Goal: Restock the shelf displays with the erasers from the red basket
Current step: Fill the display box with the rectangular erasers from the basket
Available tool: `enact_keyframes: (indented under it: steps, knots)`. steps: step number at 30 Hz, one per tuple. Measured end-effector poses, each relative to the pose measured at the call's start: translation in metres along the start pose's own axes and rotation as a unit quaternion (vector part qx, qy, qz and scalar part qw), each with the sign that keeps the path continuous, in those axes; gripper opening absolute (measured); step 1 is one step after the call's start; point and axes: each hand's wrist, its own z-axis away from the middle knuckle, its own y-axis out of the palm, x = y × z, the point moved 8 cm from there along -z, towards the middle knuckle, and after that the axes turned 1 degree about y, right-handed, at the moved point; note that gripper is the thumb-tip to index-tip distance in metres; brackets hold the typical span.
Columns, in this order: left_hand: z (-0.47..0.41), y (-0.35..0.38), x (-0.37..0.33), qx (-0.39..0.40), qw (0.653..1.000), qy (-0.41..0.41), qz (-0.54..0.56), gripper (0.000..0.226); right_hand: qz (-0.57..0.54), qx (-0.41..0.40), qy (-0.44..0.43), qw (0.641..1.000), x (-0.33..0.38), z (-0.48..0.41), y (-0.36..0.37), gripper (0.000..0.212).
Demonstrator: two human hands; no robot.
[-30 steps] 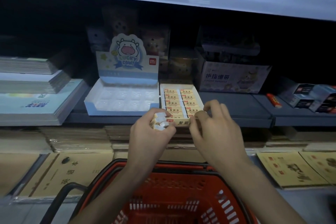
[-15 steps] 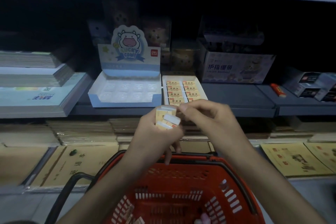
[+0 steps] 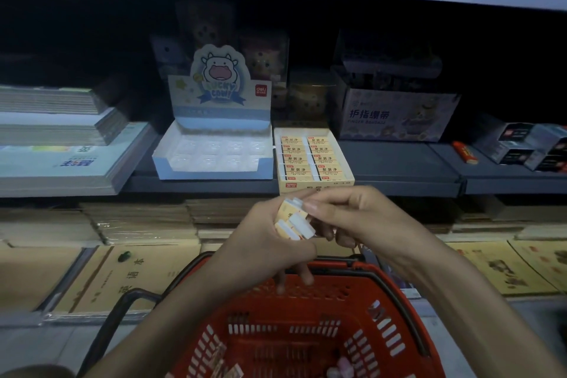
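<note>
Erasers [image 3: 294, 221] sat bunched in the left hand [image 3: 267, 245], whose fingers curled round them above the red basket [image 3: 395, 301]. Right hand [image 3: 365, 218] met them from the side, thumb and forefinger pinching the topmost one, just below the yellow display box [image 3: 314, 159] on the shelf [image 3: 399, 166].

The shelf [image 3: 399, 163] is bare right of the eraser box [image 3: 316, 159], up to its front edge. The cow box [image 3: 211, 163] blocks the left, the bandage box [image 3: 395, 115] the back.
</note>
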Motion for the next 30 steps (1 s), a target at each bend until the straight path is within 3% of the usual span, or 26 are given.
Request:
enact_keyframes:
  steps: [7,18,23,28,30]
  knots:
    - [0.003,-0.006,0.004,-0.02,0.999,-0.007,0.048,0.066,-0.023,-0.024,-0.013,0.999,-0.005,-0.004,-0.001,0.027]
    - [0.002,-0.019,0.017,-0.147,0.986,-0.014,0.082,0.007,-0.028,-0.089,-0.037,0.995,-0.012,-0.003,-0.004,0.019]
    - [0.004,-0.026,0.023,-0.183,0.979,-0.008,0.092,0.01,-0.005,-0.143,-0.035,0.989,-0.013,0.002,-0.007,0.012]
    - [0.004,-0.052,0.023,-0.246,0.961,-0.008,0.124,0.008,-0.076,-0.225,-0.009,0.971,-0.014,0.009,-0.029,0.016]
    - [0.003,-0.064,0.023,-0.267,0.96,-0.003,0.088,0.008,-0.098,-0.231,-0.009,0.968,-0.012,0.01,-0.036,0.017]
